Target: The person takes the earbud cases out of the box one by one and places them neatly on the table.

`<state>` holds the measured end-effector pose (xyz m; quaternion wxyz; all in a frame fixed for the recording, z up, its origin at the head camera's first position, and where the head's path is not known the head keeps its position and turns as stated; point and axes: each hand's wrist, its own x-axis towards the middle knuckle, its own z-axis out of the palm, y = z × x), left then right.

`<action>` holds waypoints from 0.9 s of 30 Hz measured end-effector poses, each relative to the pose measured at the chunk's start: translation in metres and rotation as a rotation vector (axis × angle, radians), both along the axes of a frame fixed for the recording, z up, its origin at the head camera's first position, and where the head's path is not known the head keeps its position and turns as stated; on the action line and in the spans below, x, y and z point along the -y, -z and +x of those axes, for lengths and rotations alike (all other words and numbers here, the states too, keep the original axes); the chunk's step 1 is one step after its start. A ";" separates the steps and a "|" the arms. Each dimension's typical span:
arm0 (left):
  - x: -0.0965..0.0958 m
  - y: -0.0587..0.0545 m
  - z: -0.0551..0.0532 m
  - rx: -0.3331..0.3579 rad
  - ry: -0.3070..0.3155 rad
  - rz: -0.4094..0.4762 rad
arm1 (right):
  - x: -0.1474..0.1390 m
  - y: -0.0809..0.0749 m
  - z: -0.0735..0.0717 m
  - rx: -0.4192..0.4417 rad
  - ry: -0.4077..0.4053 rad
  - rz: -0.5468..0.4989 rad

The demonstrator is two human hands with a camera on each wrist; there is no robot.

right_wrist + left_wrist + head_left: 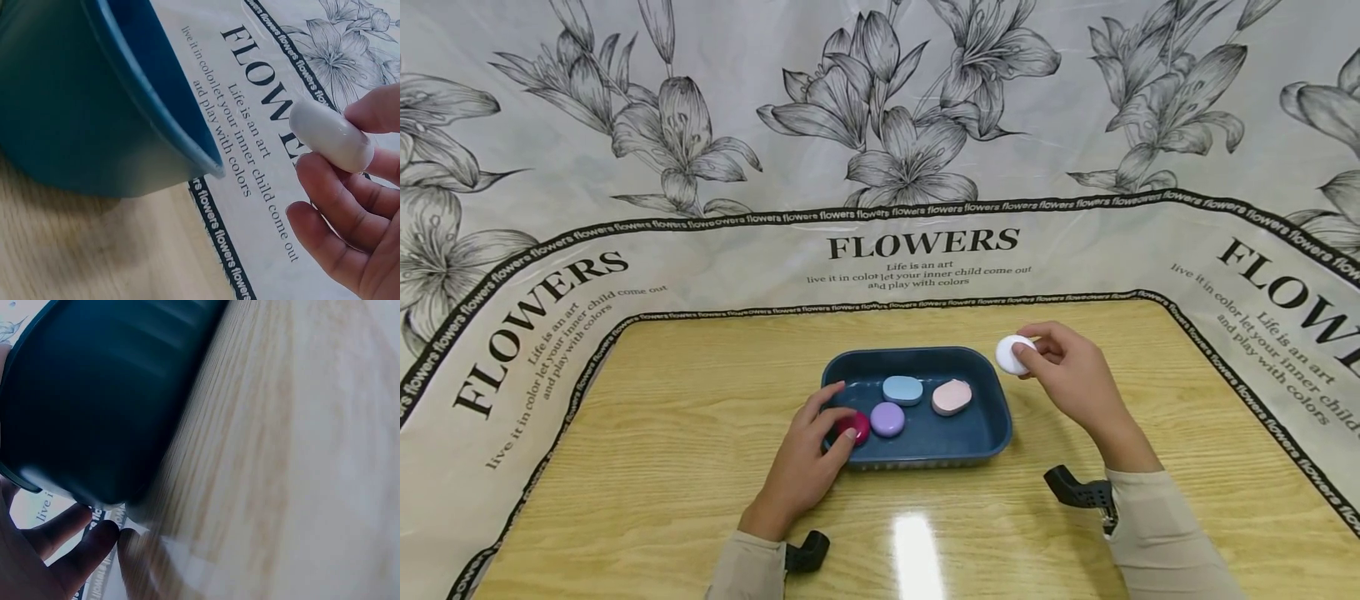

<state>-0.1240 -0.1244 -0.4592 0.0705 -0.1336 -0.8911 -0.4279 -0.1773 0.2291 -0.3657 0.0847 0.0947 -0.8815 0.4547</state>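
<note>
A blue tray (925,457) holds four smooth soap-like pieces: a light blue oval one (902,390), a pale pink one (952,397), a round purple one (887,419) and a dark red one (859,427). My left hand (801,458) reaches over the tray's left end, thumb and forefinger pinching the dark red piece, which they partly cover. In the left wrist view, other fingers (84,550) lie outside the tray wall (94,406). Beyond the tray's right end, my right hand (1075,379) pinches a white rounded soap bar (331,134) between thumb and fingertips, raised above the table.
The tray stands on a light wood-grain table (685,417). Behind and along the sides hangs a white cloth (737,275) printed with flowers and lettering. Dark camera mounts (1078,490) sit at both wrists. A bright reflection shows on the table's near part.
</note>
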 end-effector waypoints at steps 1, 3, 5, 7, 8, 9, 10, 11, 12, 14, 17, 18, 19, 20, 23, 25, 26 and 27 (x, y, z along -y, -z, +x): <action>0.000 0.000 0.000 -0.001 -0.001 0.000 | -0.001 0.000 0.000 0.004 0.004 -0.002; 0.000 0.000 0.000 -0.002 -0.001 0.001 | -0.002 0.001 0.000 0.011 0.011 -0.002; 0.001 0.000 0.000 -0.001 0.000 0.003 | -0.003 0.002 0.000 0.017 0.015 -0.001; 0.000 0.000 0.000 0.000 0.000 0.002 | -0.005 0.004 -0.001 0.019 0.017 0.005; 0.000 0.000 0.000 0.001 -0.001 0.002 | -0.006 0.005 -0.001 0.017 0.020 0.012; 0.000 0.000 0.001 0.001 -0.002 0.001 | -0.007 0.005 -0.002 0.016 0.022 0.018; 0.000 0.000 0.001 0.000 -0.002 0.001 | -0.008 0.006 -0.002 0.016 0.024 0.020; 0.000 0.000 0.001 0.000 -0.003 0.001 | -0.010 0.007 -0.003 0.016 0.028 0.024; 0.000 0.000 0.001 0.000 -0.004 -0.001 | -0.011 0.008 -0.003 0.017 0.032 0.026; 0.000 0.000 0.001 0.001 -0.003 -0.001 | -0.014 0.010 -0.004 0.027 0.042 0.029; 0.000 -0.001 0.002 0.004 0.001 -0.004 | -0.019 0.013 -0.006 0.048 0.053 0.034; 0.000 -0.001 0.002 0.005 0.003 -0.005 | -0.020 0.014 -0.006 0.055 0.055 0.043; 0.000 -0.001 0.002 0.006 0.004 -0.006 | -0.021 0.014 -0.006 0.062 0.058 0.052; 0.000 -0.001 0.002 0.006 0.005 -0.008 | -0.022 0.014 -0.006 0.067 0.059 0.063; 0.000 -0.001 0.002 0.002 0.007 -0.009 | -0.025 0.013 -0.006 0.081 0.055 0.104; 0.000 -0.001 0.002 -0.002 0.007 -0.009 | -0.027 0.012 -0.007 0.093 0.050 0.131; 0.000 -0.002 0.002 -0.004 0.007 -0.009 | -0.028 0.012 -0.007 0.100 0.046 0.144; 0.000 -0.002 0.002 -0.005 0.006 -0.009 | -0.029 0.012 -0.007 0.108 0.043 0.155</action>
